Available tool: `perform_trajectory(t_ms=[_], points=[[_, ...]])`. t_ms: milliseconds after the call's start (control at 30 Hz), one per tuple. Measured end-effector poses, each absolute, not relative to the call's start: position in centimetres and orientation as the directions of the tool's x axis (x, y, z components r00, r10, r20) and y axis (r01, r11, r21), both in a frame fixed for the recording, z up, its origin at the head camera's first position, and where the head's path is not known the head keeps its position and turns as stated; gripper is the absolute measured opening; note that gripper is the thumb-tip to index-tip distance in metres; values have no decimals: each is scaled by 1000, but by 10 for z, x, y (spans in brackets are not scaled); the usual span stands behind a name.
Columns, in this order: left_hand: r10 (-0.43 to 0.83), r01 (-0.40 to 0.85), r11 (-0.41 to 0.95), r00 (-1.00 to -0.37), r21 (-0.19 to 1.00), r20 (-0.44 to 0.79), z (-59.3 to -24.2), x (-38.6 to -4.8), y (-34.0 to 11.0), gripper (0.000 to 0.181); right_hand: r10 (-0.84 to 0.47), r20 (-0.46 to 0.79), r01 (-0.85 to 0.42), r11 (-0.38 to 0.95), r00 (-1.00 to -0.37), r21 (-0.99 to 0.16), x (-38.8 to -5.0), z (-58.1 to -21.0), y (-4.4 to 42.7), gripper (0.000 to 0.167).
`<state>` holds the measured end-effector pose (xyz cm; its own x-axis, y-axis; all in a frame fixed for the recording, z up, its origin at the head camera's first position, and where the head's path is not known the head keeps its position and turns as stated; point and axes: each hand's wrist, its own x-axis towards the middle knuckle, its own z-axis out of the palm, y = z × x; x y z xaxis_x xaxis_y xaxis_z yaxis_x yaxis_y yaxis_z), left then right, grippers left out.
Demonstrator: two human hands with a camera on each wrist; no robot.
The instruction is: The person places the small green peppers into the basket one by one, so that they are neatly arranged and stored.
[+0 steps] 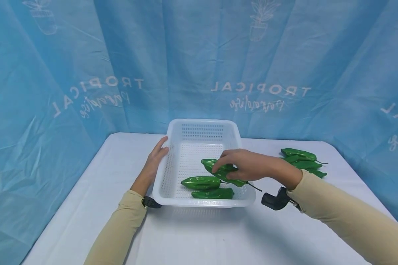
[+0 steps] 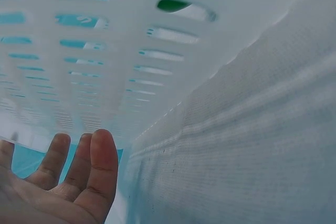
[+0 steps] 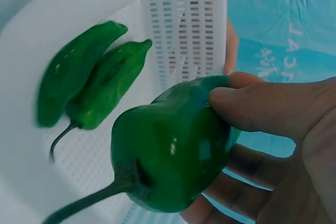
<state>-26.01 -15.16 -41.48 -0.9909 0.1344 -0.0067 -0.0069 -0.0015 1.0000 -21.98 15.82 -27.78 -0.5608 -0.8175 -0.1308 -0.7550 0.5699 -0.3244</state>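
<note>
A long green pepper (image 3: 170, 145) with a thin stem is pinched between the thumb and fingers of my right hand (image 1: 252, 164), over the right part of a white plastic basket (image 1: 203, 202). Inside the basket, near its front wall, lie two more green peppers: one (image 1: 200, 182) lies just behind the other (image 1: 213, 193). My left hand (image 1: 155, 159) is at the basket's left side with its fingers extended. The left wrist view shows those fingers beside the slotted outer wall; whether they press on it, I cannot tell.
Several green peppers (image 1: 300, 154) lie in a pile on the white table (image 1: 172, 235) to the right of the basket, partly behind my right forearm. Blue printed curtains (image 1: 199, 66) hang behind and at both sides of the table.
</note>
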Motion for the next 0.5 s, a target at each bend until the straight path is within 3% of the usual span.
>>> perform_trajectory(t_ms=[233,500], points=[[128,-4,0,-992,1000,-4,-415,-260,-154,57,-844,-163,-778,534,-511,-331,-227,-279,128,37],[129,-6,7,-992,1000,-7,-415,-260,-152,57,-826,-179,-756,562,-535,-336,-232,-282,110,39]])
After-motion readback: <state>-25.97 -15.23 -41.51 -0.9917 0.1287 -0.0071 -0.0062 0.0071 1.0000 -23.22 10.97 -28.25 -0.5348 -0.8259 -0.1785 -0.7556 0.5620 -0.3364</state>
